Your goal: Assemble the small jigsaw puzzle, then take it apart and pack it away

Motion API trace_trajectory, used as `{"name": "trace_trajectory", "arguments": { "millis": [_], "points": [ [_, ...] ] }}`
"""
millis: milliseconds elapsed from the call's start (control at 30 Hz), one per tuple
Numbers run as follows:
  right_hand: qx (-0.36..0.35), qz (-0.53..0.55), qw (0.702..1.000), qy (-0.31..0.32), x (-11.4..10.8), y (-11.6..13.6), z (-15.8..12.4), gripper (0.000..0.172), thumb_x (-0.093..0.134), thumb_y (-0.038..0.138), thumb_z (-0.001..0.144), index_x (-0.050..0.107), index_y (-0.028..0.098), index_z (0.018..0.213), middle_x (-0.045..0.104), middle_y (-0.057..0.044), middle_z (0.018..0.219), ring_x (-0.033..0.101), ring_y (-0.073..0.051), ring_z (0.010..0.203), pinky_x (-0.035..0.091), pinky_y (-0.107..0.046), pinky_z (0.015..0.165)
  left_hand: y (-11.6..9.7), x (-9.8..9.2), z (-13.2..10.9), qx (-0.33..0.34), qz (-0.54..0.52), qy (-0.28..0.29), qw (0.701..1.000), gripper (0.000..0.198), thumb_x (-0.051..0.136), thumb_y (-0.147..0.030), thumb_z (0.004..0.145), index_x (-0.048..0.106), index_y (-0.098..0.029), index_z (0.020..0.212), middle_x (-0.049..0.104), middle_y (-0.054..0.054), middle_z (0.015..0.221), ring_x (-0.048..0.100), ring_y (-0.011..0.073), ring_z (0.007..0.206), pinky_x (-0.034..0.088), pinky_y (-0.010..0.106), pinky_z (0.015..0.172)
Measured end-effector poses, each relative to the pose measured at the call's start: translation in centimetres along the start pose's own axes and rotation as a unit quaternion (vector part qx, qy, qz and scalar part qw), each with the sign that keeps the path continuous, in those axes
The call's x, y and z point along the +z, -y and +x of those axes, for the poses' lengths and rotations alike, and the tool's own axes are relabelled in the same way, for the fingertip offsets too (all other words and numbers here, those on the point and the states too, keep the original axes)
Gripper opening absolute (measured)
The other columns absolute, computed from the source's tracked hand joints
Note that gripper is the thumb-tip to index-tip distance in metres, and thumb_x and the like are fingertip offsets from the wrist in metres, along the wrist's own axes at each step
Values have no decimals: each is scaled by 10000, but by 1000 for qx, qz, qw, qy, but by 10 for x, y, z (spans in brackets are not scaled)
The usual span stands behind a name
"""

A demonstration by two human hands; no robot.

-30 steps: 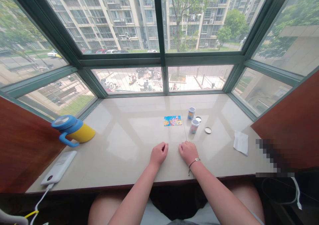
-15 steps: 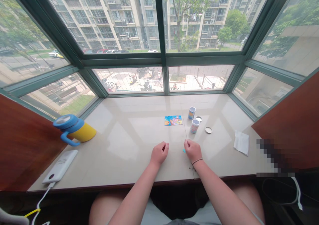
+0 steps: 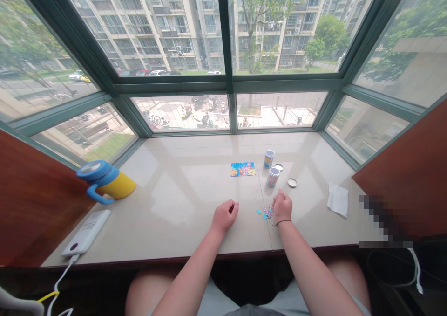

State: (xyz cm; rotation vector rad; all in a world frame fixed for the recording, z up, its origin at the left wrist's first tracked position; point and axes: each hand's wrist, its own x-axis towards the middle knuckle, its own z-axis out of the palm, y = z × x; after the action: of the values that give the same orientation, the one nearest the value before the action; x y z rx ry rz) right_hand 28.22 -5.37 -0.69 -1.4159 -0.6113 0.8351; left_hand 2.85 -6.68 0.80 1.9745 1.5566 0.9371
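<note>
My left hand (image 3: pixel 225 215) rests on the tabletop with curled fingers and thumb pressed in; whatever it may hold is hidden. Beside a small heap of blue and pink jigsaw pieces (image 3: pixel 267 214), my right hand (image 3: pixel 283 206) is also closed, and its fingertips are out of sight. Part of the heap lies behind that hand. Farther back stand two small printed tins, a blue one (image 3: pixel 268 159) and a pinkish one (image 3: pixel 273 178). A bright blue picture card or assembled puzzle (image 3: pixel 243 169) lies flat to their left.
One round lid (image 3: pixel 292 182) lies right of the tins and another lid (image 3: pixel 278 167) between them. A white tissue (image 3: pixel 338 200) is at the right. On the left are a yellow and blue jug (image 3: pixel 115 183) lying on its side and a white power bank (image 3: pixel 87 232) with a cable.
My right hand has moved right and slightly away from me, uncovering the heap of jigsaw pieces it had mostly hidden. My left hand has barely shifted and stays closed.
</note>
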Motion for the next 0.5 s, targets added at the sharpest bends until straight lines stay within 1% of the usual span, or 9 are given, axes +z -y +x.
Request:
{"name": "trace_trajectory", "arguments": {
  "millis": [67,133,200,300,333,400,500],
  "points": [
    [32,83,996,-26,4,5,2,504,550,611,904,334,252,624,297,81,527,256,-93,460,236,-249,421,-7,0,-4,-12,-31,1,999,351,492,-465,981,587,-237,731,591,-4,662,536,158,628,407,274,658],
    [55,152,986,-35,11,12,1,492,571,573,904,320,250,631,292,87,527,238,-87,459,235,-239,417,-18,7,-11,-33,-81,1,996,323,519,-469,974,633,-237,780,628,0,693,566,158,644,440,279,677],
    [81,209,974,-27,20,20,-3,484,577,547,908,299,250,646,287,91,527,236,-85,457,232,-233,412,-33,20,-19,-48,-154,22,987,292,556,-472,960,675,-235,836,670,12,744,603,162,674,476,282,690],
    [128,277,952,0,37,33,-14,474,574,535,914,279,253,674,277,96,532,232,-87,451,229,-234,399,-55,47,-30,-63,-276,92,955,282,629,-483,919,726,-226,983,724,42,859,657,175,726,527,287,685],
    [143,293,946,9,42,37,-17,466,576,529,914,279,254,684,271,99,533,225,-87,448,227,-235,395,-60,55,-32,-69,-306,97,944,300,632,-488,917,725,-219,1012,726,48,869,664,176,730,540,292,688],
    [160,312,936,19,51,42,-22,457,585,510,910,273,253,695,264,103,533,213,-85,446,220,-232,391,-66,65,-35,-82,-345,88,931,315,631,-493,921,718,-208,1024,726,57,877,670,180,745,555,305,707],
    [183,320,929,35,58,43,-27,458,595,499,909,273,250,700,261,105,533,201,-83,446,210,-229,387,-65,68,-34,-98,-368,74,922,305,633,-495,925,697,-203,983,712,51,847,664,178,730,558,314,714]
  ]
}}
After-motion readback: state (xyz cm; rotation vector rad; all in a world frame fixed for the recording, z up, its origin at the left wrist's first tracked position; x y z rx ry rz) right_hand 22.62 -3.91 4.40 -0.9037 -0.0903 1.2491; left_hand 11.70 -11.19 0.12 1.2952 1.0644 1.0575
